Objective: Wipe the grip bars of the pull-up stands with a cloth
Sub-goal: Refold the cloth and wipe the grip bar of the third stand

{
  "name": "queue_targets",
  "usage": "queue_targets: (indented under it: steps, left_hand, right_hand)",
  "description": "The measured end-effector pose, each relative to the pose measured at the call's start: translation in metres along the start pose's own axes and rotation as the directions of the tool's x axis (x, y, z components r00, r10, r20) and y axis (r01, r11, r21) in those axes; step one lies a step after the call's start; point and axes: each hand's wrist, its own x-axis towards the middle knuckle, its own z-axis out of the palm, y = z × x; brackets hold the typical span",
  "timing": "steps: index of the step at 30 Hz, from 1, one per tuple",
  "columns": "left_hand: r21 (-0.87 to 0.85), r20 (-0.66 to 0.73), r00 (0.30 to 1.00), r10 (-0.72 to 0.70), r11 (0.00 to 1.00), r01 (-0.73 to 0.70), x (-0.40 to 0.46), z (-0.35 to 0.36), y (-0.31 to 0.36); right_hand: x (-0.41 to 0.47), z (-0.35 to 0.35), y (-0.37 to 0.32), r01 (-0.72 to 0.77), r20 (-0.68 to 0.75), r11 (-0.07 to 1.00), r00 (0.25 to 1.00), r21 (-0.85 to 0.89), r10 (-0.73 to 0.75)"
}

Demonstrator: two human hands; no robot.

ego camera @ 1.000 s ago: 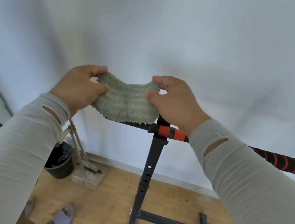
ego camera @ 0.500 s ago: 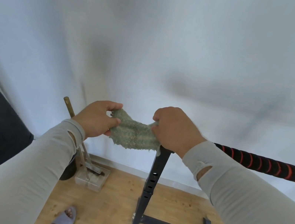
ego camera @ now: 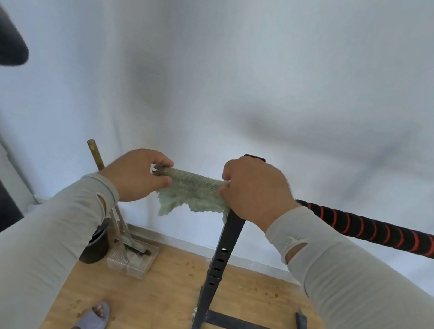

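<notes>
My left hand (ego camera: pixel 136 175) and right hand (ego camera: pixel 255 192) each pinch an end of the fuzzy green cloth (ego camera: pixel 191 193), draped over the short bar end. The black-and-red wrapped grip bar (ego camera: pixel 385 231) runs rightward, nearest my right hand.

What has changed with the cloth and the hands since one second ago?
The cloth, then held spread above the bar end, now lies draped over it, stretched between the hands. The left hand and right hand grip its ends as before. The stand stayed.
</notes>
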Motion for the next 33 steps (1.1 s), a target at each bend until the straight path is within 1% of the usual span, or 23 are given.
queue_targets:
  steps: [3,7,12,16,18,21,23,25,26,27,29,31,33]
  left_hand:
    - [0.031,-0.024,0.999,0.030,0.999,-0.029,0.001,0.002,-0.001]
    - [0.068,-0.028,0.998,0.062,0.996,-0.060,0.000,0.004,-0.002]
    - [0.100,-0.110,0.988,0.111,0.990,-0.101,-0.006,0.003,-0.001]
    - [0.083,-0.174,0.976,0.129,0.990,-0.116,-0.013,-0.001,0.000]
    - [0.060,-0.161,0.978,0.135,0.990,-0.127,-0.016,-0.003,-0.002]
    - [0.078,-0.063,0.989,0.133,0.989,-0.128,-0.020,-0.004,-0.004]
    - [0.084,-0.047,0.992,0.120,0.990,-0.115,-0.020,-0.004,-0.004]
    - [0.116,-0.113,0.982,0.151,0.984,-0.138,-0.019,-0.004,-0.003]
    - [0.172,-0.153,0.969,0.194,0.971,-0.167,-0.016,-0.002,-0.003]
    - [0.235,-0.162,0.959,0.233,0.953,-0.192,-0.013,0.000,-0.002]
    - [0.301,-0.087,0.963,0.253,0.929,-0.217,-0.009,0.004,0.001]
    - [0.285,-0.004,0.976,0.219,0.936,-0.208,-0.007,0.007,0.003]
    - [0.244,-0.002,0.981,0.194,0.951,-0.188,-0.007,0.007,0.003]
  right_hand:
    - [0.001,0.002,0.000,0.042,0.012,0.999,0.999,-0.003,-0.042]
    - [0.005,0.004,-0.001,0.047,0.063,0.999,0.997,-0.021,-0.046]
    - [0.002,0.002,-0.008,0.080,-0.018,0.997,0.997,-0.025,-0.080]
    - [-0.006,0.002,-0.005,0.074,-0.044,0.996,0.996,0.048,-0.072]
    - [-0.013,-0.001,-0.002,0.077,-0.034,0.992,0.997,0.104,-0.073]
    - [-0.019,-0.002,0.003,0.083,0.007,0.988,0.996,0.128,-0.085]
    - [-0.018,-0.002,0.004,0.062,0.011,0.987,0.998,0.146,-0.064]
    - [-0.015,0.001,0.004,0.050,0.004,0.993,0.999,0.108,-0.051]
    - [-0.014,0.003,0.003,0.056,0.005,0.996,0.998,0.062,-0.057]
    - [-0.012,0.006,0.002,0.069,0.002,0.998,0.998,0.006,-0.069]
    - [-0.010,0.011,0.001,0.094,-0.009,0.991,0.995,-0.092,-0.095]
    - [-0.007,0.013,0.000,0.105,-0.035,0.986,0.993,-0.130,-0.111]
    - [-0.003,0.016,0.000,0.118,-0.057,0.984,0.990,-0.136,-0.126]
